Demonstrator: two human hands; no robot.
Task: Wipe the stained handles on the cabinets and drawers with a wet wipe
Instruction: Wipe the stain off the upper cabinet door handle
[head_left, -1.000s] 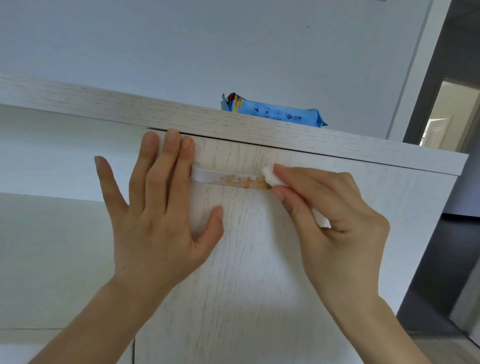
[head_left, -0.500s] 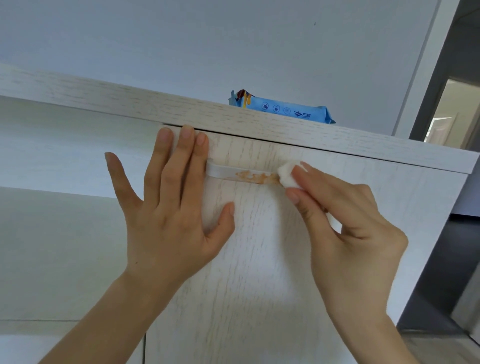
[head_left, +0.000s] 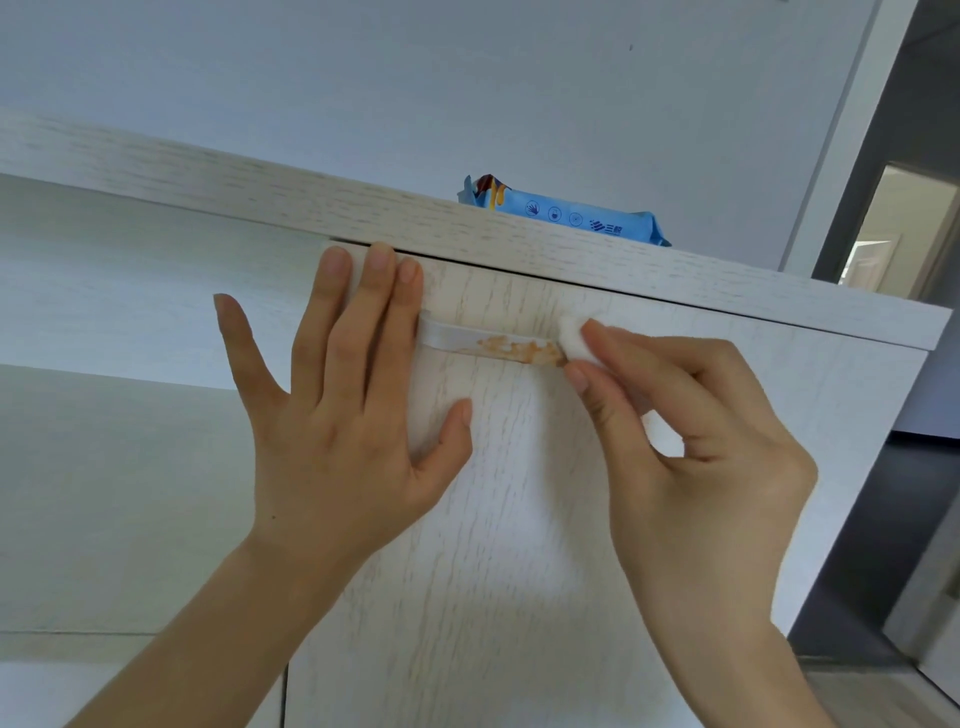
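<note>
A white bar handle (head_left: 457, 339) sits near the top of a pale wood-grain cabinet door (head_left: 493, 545). An orange-brown stain (head_left: 522, 351) covers the handle's right half. My right hand (head_left: 696, 441) pinches a folded white wet wipe (head_left: 574, 338) between thumb and fingers and holds it against the handle's right end. My left hand (head_left: 343, 410) lies flat on the door with straight fingers, covering the handle's left end.
A blue pack of wet wipes (head_left: 566, 213) lies on the cabinet top (head_left: 363, 208), behind its front edge. A white wall rises behind it. At the right a dark doorway (head_left: 893, 234) opens past the cabinet's side.
My right hand with the wipe has slid a little to the right along the handle, uncovering more of the stain. The view has shifted slightly. My left hand stays pressed on the door.
</note>
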